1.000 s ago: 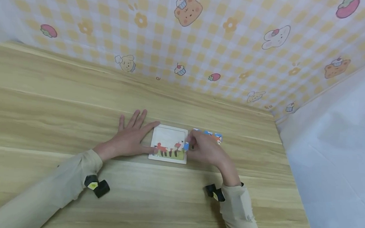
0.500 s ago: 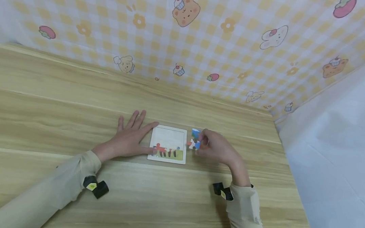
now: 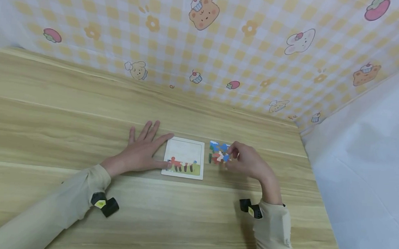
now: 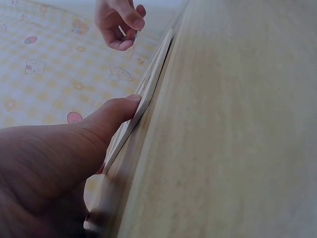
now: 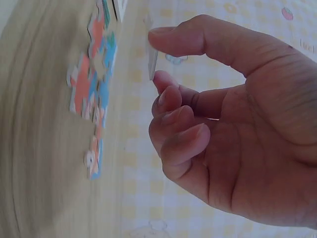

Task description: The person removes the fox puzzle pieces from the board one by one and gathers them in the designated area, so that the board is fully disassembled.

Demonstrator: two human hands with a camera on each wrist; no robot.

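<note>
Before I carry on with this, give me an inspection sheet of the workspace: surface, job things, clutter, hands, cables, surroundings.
Surface: light wood-grain tabletop.
Job things: square, white-rimmed puzzle tray, partly filled, with red, dark and green jigsaw pieces along its near side; loose multicoloured jigsaw pieces lie to its right.
Clutter: nothing seen.
Hands: left hand, fingers spread, touches the tray with thumb and index finger; right hand pinches a thin flat piece, seen edge-on, picture unreadable. Black device with yellow label at left wrist, similar one at right.
Cables: nothing seen.
Surroundings: yellow-and-white checked cartoon-print backdrop behind; plain white sheet at right.
</note>
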